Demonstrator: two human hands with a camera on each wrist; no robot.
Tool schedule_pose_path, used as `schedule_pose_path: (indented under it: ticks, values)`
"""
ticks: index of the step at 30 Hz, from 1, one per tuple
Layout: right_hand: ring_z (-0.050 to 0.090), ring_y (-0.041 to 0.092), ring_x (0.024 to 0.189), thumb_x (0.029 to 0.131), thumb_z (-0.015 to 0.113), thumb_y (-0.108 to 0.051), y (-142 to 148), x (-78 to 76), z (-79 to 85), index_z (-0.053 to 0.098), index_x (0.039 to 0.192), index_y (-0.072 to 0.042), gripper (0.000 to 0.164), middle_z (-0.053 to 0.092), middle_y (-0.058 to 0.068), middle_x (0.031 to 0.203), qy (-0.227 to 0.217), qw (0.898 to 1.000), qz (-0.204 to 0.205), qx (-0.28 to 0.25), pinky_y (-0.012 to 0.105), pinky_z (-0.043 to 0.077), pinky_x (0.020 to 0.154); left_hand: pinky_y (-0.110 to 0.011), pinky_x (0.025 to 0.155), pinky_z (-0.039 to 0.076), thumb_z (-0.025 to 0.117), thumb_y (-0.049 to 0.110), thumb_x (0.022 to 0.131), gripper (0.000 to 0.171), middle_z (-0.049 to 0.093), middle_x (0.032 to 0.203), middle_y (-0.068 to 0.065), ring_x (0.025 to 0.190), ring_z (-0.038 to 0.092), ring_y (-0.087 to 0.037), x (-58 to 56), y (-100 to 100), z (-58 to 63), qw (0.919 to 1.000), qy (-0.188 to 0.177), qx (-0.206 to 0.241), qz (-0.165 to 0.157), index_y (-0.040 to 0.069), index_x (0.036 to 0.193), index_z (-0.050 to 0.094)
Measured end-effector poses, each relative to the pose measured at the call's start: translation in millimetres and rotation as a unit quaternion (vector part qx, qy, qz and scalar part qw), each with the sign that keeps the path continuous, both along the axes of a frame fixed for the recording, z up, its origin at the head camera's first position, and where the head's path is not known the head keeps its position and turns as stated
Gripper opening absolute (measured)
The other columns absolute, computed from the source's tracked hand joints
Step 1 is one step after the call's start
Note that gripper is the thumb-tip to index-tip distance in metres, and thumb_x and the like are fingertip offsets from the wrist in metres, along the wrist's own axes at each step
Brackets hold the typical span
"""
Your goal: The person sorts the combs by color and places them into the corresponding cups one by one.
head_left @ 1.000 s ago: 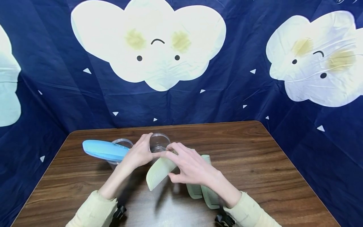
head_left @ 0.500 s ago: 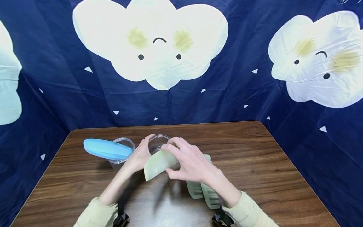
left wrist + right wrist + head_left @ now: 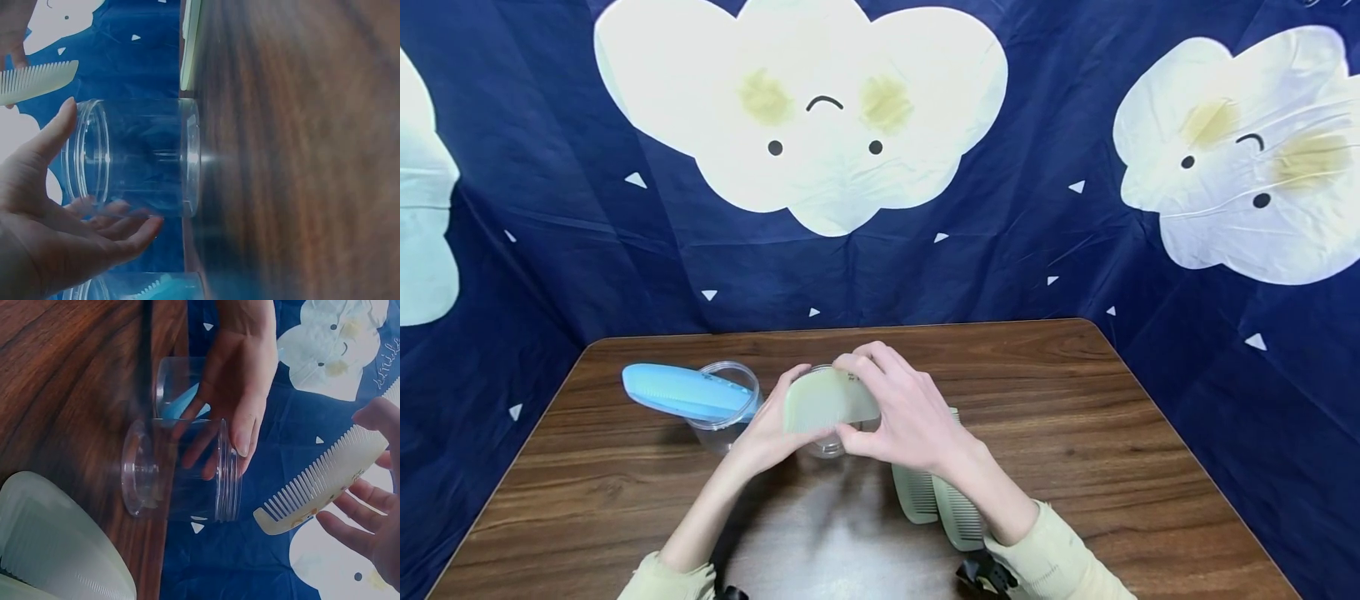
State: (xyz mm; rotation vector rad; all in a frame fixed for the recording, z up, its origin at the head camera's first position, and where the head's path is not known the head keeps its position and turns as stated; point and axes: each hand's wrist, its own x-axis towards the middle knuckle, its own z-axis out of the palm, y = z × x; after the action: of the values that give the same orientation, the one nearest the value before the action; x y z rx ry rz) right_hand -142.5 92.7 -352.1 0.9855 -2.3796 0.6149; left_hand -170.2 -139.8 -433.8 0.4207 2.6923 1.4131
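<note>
Pinched between the thumb and fingers of my right hand (image 3: 913,417) is a pale green comb (image 3: 826,398), raised over the mouth of a clear plastic jar (image 3: 147,156). In the right wrist view its teeth are turned toward the jar, and the comb is apart from the rim. My left hand (image 3: 767,433) holds the jar from the left, thumb at the rim and fingers along the side. The jar stands upright on the table, largely hidden behind the comb in the head view. To its left, a second clear jar (image 3: 718,437) has a blue comb (image 3: 681,392) leaning out of it.
Two more pale green combs (image 3: 915,493) lie side by side on the wooden table (image 3: 1075,433), partly under my right forearm. A dark blue curtain (image 3: 1037,242) with white clouds hangs behind the table's far edge.
My right hand has brought the green comb up and away from me, from in front of the jar to over its mouth. The comb has turned more level. My left hand keeps to the jar.
</note>
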Motion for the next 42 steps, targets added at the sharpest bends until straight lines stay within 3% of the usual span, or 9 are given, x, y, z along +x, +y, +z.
schedule_pose_path:
  ticks: [4,12,25,35,42]
  values:
    - [0.061,0.009,0.103,0.076,0.077,-0.04,-1.3,-1.5,2.5,0.058,0.129,-0.024,0.059,0.059,-0.007,0.12,-0.018,1.0,-0.006,-0.014,0.027,0.054,0.063,-0.047,0.103,0.047,0.088,0.041,0.081,0.1,0.048,0.15,-0.012,0.128,0.054,-0.031,3.4,3.3,-3.3,0.9995,-0.011,0.028,0.005,0.017,0.158,0.028]
    - [0.06,0.008,0.099,0.076,0.077,-0.041,-5.6,-5.7,4.3,0.057,0.131,-0.023,0.061,0.059,-0.007,0.12,-0.04,0.998,-0.014,-0.043,0.026,0.053,0.068,-0.054,0.11,0.043,0.087,0.047,0.078,0.103,0.048,0.148,-0.012,0.135,0.053,-0.033,10.5,4.6,-4.6,0.9984,-0.039,0.003,0.041,0.015,0.156,0.028]
    - [0.063,0.008,0.105,0.08,0.079,-0.03,-16.7,-9.8,2.9,0.054,0.132,-0.021,0.058,0.058,-0.003,0.115,-0.114,0.986,0.006,-0.121,0.026,0.06,0.09,-0.063,0.119,0.034,0.089,0.051,0.076,0.108,0.04,0.162,-0.012,0.15,0.038,-0.037,19.4,3.2,-3.3,0.9973,-0.062,0.02,0.032,0.022,0.158,0.026]
    - [0.065,0.009,0.106,0.084,0.079,-0.029,-27.1,-11.7,-2.9,0.052,0.134,-0.024,0.058,0.057,-0.004,0.117,-0.163,0.979,-0.001,-0.122,0.022,0.058,0.092,-0.062,0.121,0.031,0.09,0.047,0.076,0.109,0.038,0.164,-0.011,0.152,0.036,-0.036,21.7,2.9,-5.6,0.9967,-0.071,0.035,0.018,0.023,0.16,0.024]
    - [0.069,0.007,0.099,0.084,0.078,-0.039,-31.2,-13.5,-8.7,0.051,0.135,-0.031,0.059,0.059,-0.008,0.116,-0.188,0.976,-0.052,-0.099,0.027,0.058,0.085,-0.063,0.121,0.03,0.089,0.05,0.075,0.113,0.035,0.166,-0.01,0.154,0.032,-0.036,22.7,4.2,-7.1,0.996,-0.08,0.035,0.017,0.024,0.162,0.021]
